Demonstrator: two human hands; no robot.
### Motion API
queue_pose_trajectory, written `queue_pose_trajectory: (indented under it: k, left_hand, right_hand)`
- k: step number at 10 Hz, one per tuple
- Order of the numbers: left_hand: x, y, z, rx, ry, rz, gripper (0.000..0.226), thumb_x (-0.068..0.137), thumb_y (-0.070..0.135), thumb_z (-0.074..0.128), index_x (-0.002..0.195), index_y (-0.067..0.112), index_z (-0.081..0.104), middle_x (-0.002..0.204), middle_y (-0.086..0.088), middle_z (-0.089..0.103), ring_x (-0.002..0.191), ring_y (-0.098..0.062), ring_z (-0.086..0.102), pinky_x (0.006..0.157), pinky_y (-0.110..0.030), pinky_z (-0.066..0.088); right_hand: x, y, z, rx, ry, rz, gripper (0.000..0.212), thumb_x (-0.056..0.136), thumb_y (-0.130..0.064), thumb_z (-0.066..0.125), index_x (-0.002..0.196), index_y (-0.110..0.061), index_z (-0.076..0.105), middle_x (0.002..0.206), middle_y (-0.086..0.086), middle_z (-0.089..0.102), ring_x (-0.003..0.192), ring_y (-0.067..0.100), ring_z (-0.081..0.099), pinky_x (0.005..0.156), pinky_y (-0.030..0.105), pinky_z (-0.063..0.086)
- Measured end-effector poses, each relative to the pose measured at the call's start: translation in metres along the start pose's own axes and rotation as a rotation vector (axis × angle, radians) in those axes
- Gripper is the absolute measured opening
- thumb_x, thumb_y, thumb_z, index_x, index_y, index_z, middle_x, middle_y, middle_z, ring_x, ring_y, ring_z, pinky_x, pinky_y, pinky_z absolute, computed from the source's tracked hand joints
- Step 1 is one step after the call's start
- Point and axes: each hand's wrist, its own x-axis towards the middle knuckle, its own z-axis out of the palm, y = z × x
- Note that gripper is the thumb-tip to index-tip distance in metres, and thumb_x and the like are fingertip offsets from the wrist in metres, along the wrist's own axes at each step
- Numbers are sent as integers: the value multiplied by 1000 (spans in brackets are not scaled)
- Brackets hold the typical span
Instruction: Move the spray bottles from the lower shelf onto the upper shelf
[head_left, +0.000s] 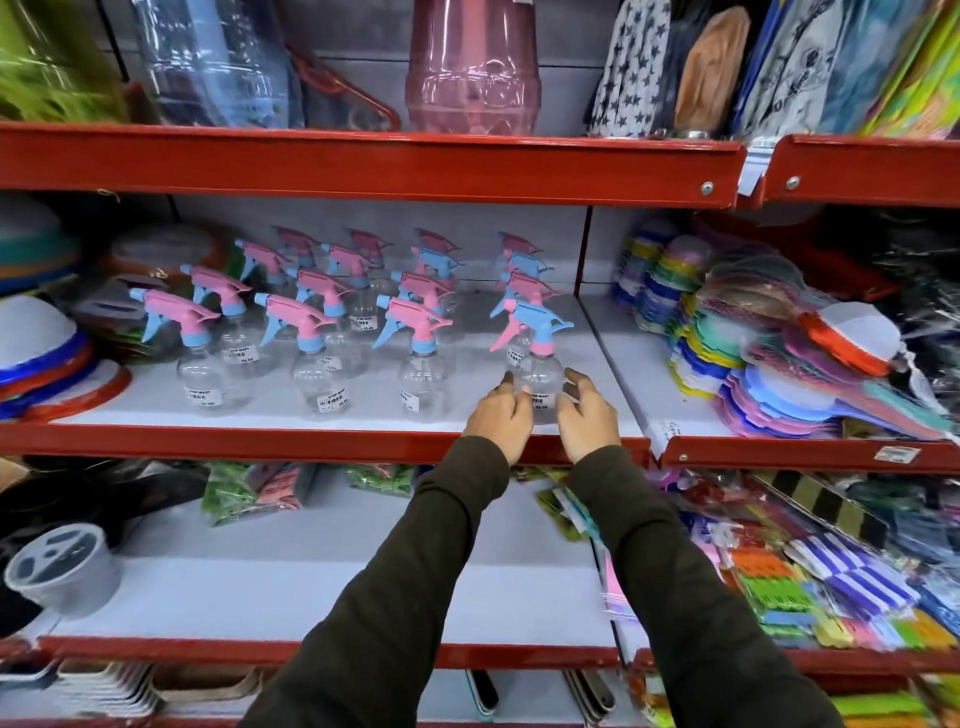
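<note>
The lower part of the front right spray bottle (537, 358) is partly covered by both hands, and its clear body is hard to separate from the grey shelf board behind it. The rear bottles in each row are blurred and overlap one another. The sleeves are cut off at the bottom edge of the view.

The bottle stands upright on the upper shelf (322, 441), at the right end of the front row of spray bottles (311, 353), near the red front lip. Its long axis is vertical. The blue spray head has its pink trigger to the left and its rear tip to the right.

The left hand (501, 418) and right hand (584, 418) flank the bottle body, palms facing each other, fingers spread and slightly curled. Whether the fingers touch the bottle cannot be determined. Both arms reach up and forward across the cleared lower shelf (311, 597).
</note>
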Motion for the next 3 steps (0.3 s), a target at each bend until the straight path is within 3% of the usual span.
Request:
queue_pose_trajectory:
  k: [2,3]
  left_hand:
    - [-3,0,-3,28,-5,2,54,106,34,31,149,2,37,150,-24,45,135,-37,45,113,-41,36]
    - [-13,-5,-9,24,155,21,57,105,39,34,152,8,36,152,-17,46,137,-34,46,111,-36,39]
  right_hand:
    - [-10,-5,-7,43,2,-36,49,100,-10,43,148,-15,42,146,13,53,131,28,53,107,25,36]
    - [-26,-15,-26,193,176,-154,49,98,-3,44,144,-17,46,143,4,54,130,23,53,110,29,39]
